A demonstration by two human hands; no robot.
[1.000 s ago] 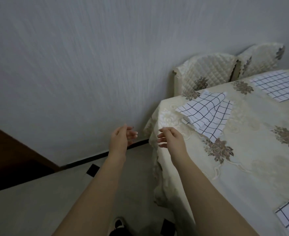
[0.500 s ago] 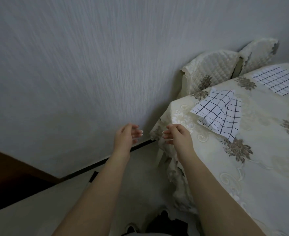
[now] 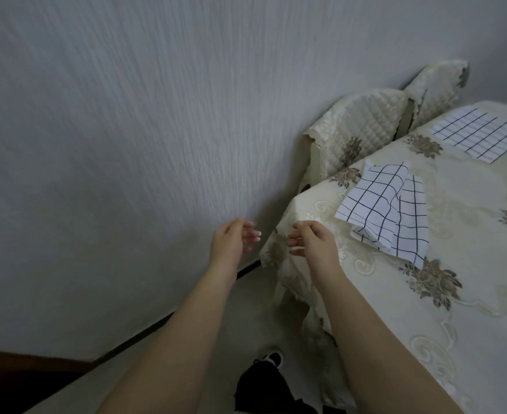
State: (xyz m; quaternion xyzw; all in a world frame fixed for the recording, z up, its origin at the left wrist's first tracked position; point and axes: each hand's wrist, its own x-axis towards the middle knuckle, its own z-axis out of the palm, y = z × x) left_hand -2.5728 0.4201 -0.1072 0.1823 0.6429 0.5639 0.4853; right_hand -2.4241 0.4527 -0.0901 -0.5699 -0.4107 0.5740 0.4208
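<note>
Two bare forearms reach forward. The left hand (image 3: 229,243) and right hand (image 3: 314,242) face each other a little apart, fingers loosely curled and relaxed, grasping nothing. The right hand hovers over the corner of a table draped in a cream tablecloth (image 3: 470,294), a glossy fabric with woven swirls and brownish flower motifs, its scalloped edge hanging in folds. Just beyond that hand lies a rumpled checked cloth (image 3: 386,210), white with thin dark grid lines, folded over itself near the table's corner. A second checked cloth (image 3: 479,134) lies flat farther back. Two chairs (image 3: 362,124) with quilted cream covers stand between table and wall. The wall (image 3: 126,144) is pale grey with a fine ridged texture. Below are a pale floor (image 3: 246,324) and one shoe (image 3: 271,358).
</note>
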